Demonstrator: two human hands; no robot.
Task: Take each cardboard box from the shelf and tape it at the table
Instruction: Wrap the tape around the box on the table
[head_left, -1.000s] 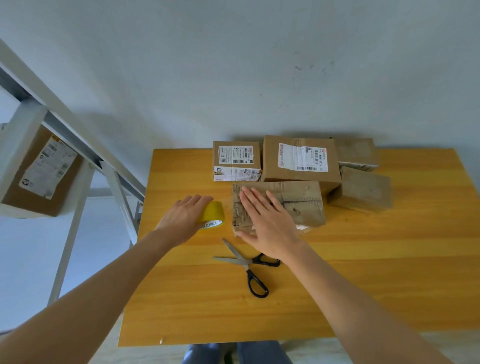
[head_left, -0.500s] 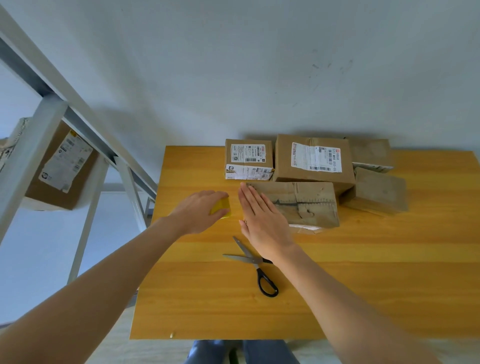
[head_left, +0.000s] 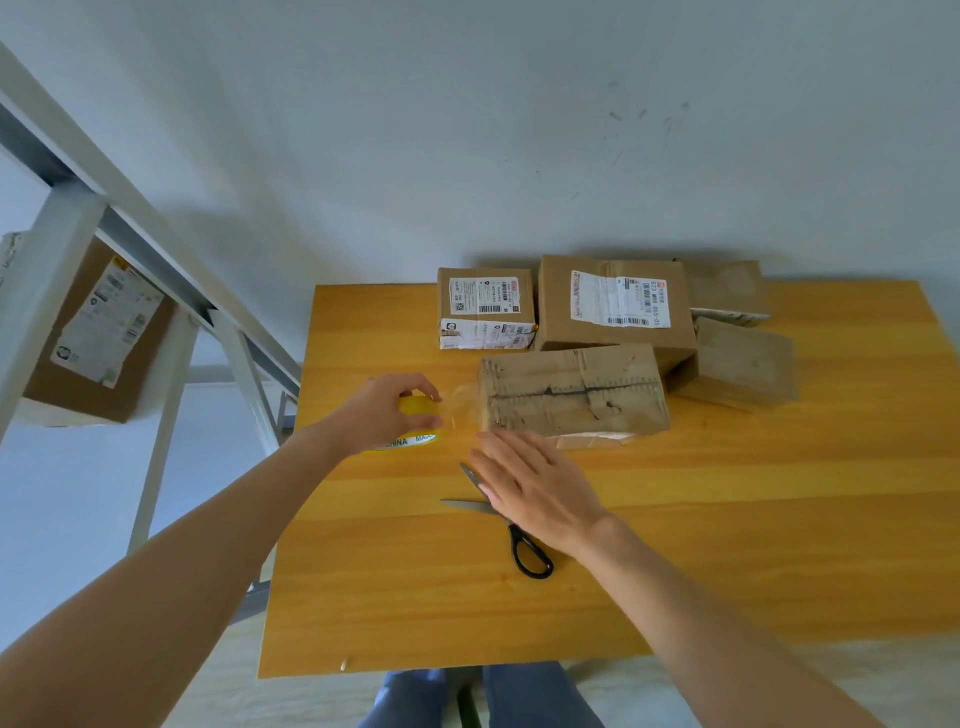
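Sitting on the table (head_left: 727, 545), worn cardboard box (head_left: 571, 389) trails tape (head_left: 460, 410) off its left end. Left hand (head_left: 379, 415) curls round the tape roll (head_left: 415, 440), likely for tension; right hand (head_left: 530, 488), fingers (head_left: 501, 462) straight, empty, lies over scissors (head_left: 514, 538), presumably to cut.

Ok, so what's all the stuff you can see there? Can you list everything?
worn box: one, brown, on the table, nearest of the boxes
other boxes: four, brown, behind and beside it, two with white labels
shelf box: one, brown with a white label, on the shelf at left
tape roll: one, yellow, left of the worn box
tape strip: one, clear, from the roll towards the worn box
scissors: one, black handles, open, on the table
table: one, orange-yellow wood
shelf: one, pale grey metal, left
trousers: blue, bottom edge
left grip: holds the tape roll
right grip: flat, fingers straight, over the scissors' blades
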